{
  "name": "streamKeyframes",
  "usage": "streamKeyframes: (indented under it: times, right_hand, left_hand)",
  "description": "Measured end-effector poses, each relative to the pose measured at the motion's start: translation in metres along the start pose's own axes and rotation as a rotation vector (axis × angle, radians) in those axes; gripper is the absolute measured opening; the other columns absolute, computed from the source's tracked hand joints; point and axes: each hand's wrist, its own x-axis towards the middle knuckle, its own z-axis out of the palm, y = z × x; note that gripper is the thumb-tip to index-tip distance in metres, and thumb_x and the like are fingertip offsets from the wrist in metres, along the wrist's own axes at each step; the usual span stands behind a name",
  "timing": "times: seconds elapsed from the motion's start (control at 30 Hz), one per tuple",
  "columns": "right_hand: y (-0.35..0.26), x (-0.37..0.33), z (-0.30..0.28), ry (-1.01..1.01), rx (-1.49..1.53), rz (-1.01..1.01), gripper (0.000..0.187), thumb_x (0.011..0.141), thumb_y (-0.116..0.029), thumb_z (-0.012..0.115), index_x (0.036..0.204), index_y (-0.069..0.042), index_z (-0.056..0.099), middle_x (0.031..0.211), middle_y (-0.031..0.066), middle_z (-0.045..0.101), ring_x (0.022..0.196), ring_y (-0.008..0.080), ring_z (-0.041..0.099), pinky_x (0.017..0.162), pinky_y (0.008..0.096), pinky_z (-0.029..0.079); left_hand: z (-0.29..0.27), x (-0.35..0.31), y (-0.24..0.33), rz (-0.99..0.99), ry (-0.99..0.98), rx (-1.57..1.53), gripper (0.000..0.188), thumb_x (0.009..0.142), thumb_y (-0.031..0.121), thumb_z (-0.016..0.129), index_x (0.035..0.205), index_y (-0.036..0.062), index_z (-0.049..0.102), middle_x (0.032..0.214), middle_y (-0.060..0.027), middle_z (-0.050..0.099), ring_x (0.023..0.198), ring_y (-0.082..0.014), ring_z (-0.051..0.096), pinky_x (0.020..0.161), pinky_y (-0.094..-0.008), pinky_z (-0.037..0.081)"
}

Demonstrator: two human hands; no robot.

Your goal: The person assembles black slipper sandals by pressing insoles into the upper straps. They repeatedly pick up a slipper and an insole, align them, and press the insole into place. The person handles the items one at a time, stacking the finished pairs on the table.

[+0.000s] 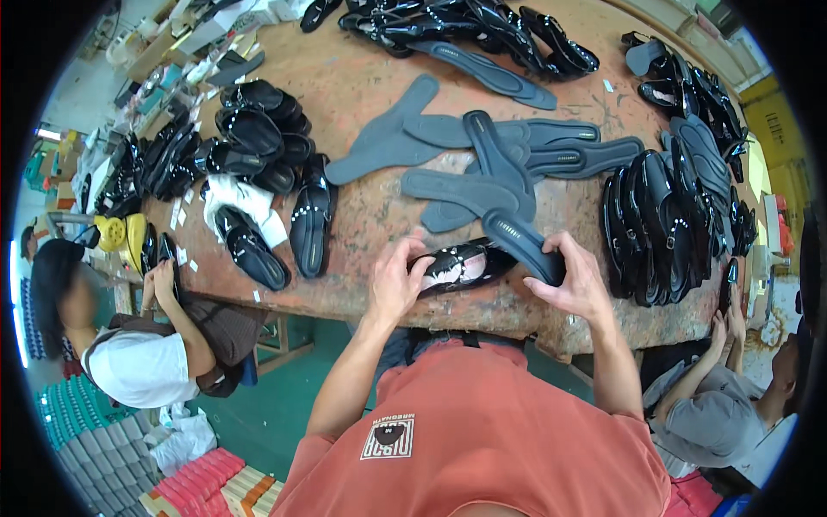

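Note:
At the near edge of the table, my left hand (398, 277) grips one end of a glossy black shoe (467, 267) with small studs on its strap. Its opening faces up and a pale, pinkish inside shows. My right hand (575, 280) has its fingers and thumb closed round one end of a dark grey insole (514, 233). The insole slants over the right end of the shoe and partly hides it. Just beyond my hands, loose grey insoles (457, 191) lie overlapped in a spread pile.
Black shoes stand in a row (659, 228) on the right, in a heap (258, 129) on the left and along the far side (482, 30). A white cloth (241, 202) lies by two shoes. One person (142, 353) works at left, another (715, 405) at right.

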Motion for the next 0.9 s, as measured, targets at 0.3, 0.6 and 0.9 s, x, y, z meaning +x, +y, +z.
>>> streamKeyframes:
  times: [0.3, 0.6, 0.9]
  right_hand:
    - [-0.016, 0.042, 0.033, -0.291, -0.396, -0.59, 0.023, 0.08, -0.019, 0.081, 0.103, -0.015, 0.081, 0.105, 0.0033, 0.074, 0.105, 0.0235, 0.067, 0.094, 0.0416, 0.049]
    - [-0.029, 0.069, 0.1, -0.436, -0.213, -0.663, 0.028, 0.081, -0.017, 0.079, 0.109, -0.013, 0.084, 0.108, 0.0061, 0.075, 0.106, 0.0278, 0.068, 0.095, 0.0436, 0.05]
    - [-0.03, 0.068, 0.108, -0.476, -0.318, -0.64, 0.032, 0.082, -0.017, 0.077, 0.113, -0.017, 0.085, 0.104, 0.0027, 0.075, 0.107, 0.0253, 0.068, 0.094, 0.0413, 0.049]
  left_hand:
    - [-0.014, -0.078, -0.019, -0.42, 0.118, -0.11, 0.058, 0.082, 0.017, 0.096, 0.124, -0.0064, 0.064, 0.118, -0.0122, 0.067, 0.082, -0.0139, 0.071, 0.069, -0.0291, 0.06]
    - [-0.021, -0.078, -0.028, -0.377, 0.064, -0.268, 0.068, 0.079, 0.013, 0.098, 0.135, -0.0086, 0.066, 0.121, -0.0157, 0.063, 0.085, -0.0183, 0.077, 0.074, -0.0312, 0.067]
    - [-0.027, -0.078, -0.021, -0.463, 0.016, -0.365, 0.07, 0.079, 0.004, 0.097, 0.139, -0.0075, 0.064, 0.129, -0.0121, 0.058, 0.097, -0.0157, 0.074, 0.084, -0.0294, 0.066]
